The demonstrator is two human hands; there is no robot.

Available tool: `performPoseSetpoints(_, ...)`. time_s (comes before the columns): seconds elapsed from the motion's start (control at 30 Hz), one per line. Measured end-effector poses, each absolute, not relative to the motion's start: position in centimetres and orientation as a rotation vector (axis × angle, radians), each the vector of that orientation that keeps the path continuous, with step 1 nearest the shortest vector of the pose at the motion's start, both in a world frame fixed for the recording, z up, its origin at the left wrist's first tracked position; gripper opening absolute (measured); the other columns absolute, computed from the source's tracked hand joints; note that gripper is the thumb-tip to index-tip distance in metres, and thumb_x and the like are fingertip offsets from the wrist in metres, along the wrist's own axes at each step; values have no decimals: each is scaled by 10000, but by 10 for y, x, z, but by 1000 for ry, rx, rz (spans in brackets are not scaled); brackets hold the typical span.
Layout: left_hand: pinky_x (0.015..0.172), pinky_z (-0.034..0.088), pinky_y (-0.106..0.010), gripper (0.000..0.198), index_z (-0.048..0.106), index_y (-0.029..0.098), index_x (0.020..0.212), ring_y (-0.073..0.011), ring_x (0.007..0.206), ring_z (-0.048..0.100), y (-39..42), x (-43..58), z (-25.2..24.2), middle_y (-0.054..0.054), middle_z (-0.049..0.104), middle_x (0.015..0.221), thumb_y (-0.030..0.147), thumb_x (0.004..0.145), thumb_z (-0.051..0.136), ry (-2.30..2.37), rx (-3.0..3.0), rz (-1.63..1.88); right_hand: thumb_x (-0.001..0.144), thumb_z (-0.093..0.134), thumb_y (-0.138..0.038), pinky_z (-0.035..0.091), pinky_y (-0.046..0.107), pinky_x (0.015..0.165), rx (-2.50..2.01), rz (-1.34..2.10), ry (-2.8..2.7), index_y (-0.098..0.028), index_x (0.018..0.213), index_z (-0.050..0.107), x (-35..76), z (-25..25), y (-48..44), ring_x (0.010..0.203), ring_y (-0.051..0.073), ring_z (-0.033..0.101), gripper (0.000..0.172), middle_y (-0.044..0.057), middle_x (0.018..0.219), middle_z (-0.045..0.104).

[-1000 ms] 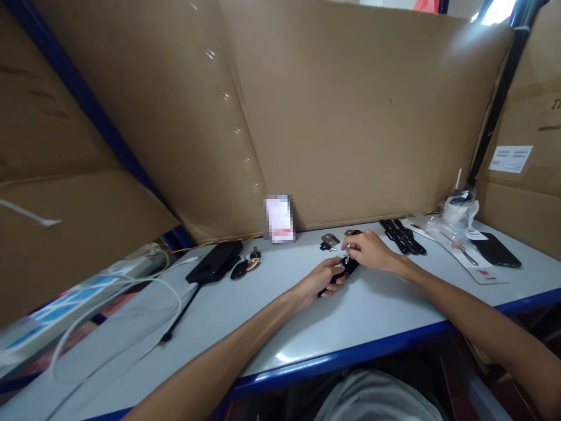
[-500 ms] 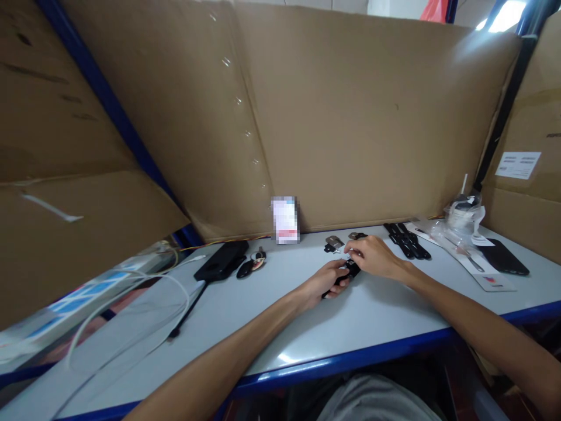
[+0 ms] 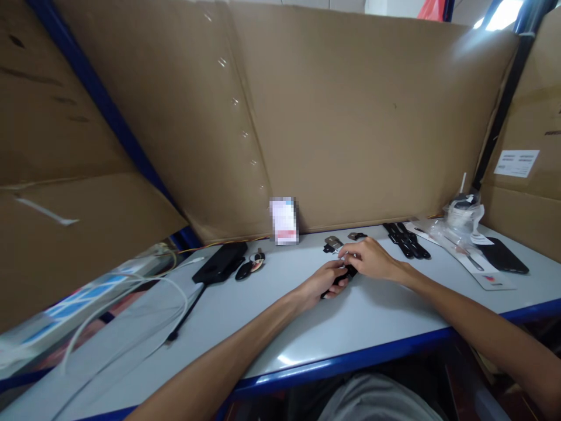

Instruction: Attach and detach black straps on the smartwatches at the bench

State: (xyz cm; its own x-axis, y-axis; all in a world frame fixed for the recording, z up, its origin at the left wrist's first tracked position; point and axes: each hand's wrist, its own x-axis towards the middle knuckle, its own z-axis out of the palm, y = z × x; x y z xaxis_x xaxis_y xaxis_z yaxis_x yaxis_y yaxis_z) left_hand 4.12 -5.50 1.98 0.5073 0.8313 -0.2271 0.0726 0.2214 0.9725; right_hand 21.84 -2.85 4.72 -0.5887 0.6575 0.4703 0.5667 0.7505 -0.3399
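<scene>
One black part (image 3: 350,272), in left hand (image 3: 323,281); right hand (image 3: 370,258) now covering more

Over the table (image 3: 263,327), the left hand (image 3: 328,279) and the right hand (image 3: 368,258) meet at the held piece (image 3: 351,271). Left of that piece lie the keys (image 3: 244,270), then the flat device (image 3: 220,262) and, farthest out, the power strip (image 3: 83,298); behind it sit small parts (image 3: 335,242), with the cardboard sheet (image 3: 328,117) beyond. Right of it come the long bars (image 3: 407,241), the packaged tool (image 3: 475,264) and the phone (image 3: 505,255).
</scene>
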Motion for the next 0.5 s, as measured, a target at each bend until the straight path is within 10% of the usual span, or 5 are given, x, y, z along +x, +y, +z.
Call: performPoseSetpoints(0.5,358,127,-161,112,408,217,884,-43,395,214,-54,40,18,83,389,602,229,847,513,908,1275,639,870,536,-89,363,226,628,-953,162,-2395,-216,1005,776,216,45,-31,653,124,597,304,9,754,740)
